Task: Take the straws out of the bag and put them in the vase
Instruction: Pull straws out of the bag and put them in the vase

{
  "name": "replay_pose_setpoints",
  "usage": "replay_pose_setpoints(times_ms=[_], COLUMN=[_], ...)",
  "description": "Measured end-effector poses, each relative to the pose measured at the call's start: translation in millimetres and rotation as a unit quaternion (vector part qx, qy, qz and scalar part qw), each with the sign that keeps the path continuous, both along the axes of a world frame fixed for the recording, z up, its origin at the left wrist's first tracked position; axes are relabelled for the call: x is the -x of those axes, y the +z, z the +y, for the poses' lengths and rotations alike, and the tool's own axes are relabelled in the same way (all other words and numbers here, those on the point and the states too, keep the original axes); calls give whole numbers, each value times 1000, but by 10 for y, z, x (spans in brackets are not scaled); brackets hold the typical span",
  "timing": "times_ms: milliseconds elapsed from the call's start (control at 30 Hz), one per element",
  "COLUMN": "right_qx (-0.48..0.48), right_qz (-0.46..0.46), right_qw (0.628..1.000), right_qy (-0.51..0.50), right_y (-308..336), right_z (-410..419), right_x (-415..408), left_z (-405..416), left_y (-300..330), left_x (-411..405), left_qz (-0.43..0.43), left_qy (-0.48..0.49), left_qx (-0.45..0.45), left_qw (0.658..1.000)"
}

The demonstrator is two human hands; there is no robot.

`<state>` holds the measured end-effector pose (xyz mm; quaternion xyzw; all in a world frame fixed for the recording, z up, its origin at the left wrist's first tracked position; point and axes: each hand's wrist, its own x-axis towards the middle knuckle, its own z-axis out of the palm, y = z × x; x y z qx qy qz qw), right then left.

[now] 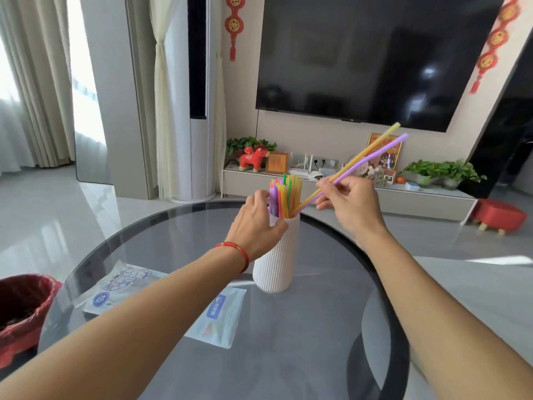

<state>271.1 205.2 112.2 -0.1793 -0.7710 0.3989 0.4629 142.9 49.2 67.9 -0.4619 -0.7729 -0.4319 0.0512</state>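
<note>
My left hand (256,226) grips the ribbed white vase (275,255) near the glass table's (317,327) far edge to steady it, while my right hand (349,200) pinches a yellow straw (372,145) and purple straw (383,150), tips slanting into the straws (285,194) already standing there.

red bin (23,307), television (375,53), red stool (500,215)

round glass table (317,327) | on it: vase (274,264); bag (222,316)

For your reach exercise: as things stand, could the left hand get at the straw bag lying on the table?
Probably yes. The left hand grips the vase, but the bag lies flat just below its forearm with nothing on it.
</note>
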Motion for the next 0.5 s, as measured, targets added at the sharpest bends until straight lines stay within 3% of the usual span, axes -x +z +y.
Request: replay_pose_setpoints(times_ms=[100,200,300,400,500], right_qx=[-50,-105,-90,-87,-153], right_qz=[-78,-225,-326,-296,-195], right_qw=[996,968,941,951,968], right_qy=[-8,-21,-6,-16,-52], right_y=[50,72,90,215,347], right_z=[-8,-101,-200,-216,-222], right_x=[143,274,335,325,333], left_z=[73,99,96,85,78], left_y=[23,28,22,56,127], left_x=[-18,-29,3,49,81], left_qz=[-21,-51,-60,-75,-76], left_qy=[-15,-28,-32,-39,-32], left_qx=[-10,-20,-9,6,22], left_qw=[1000,998,998,996,996])
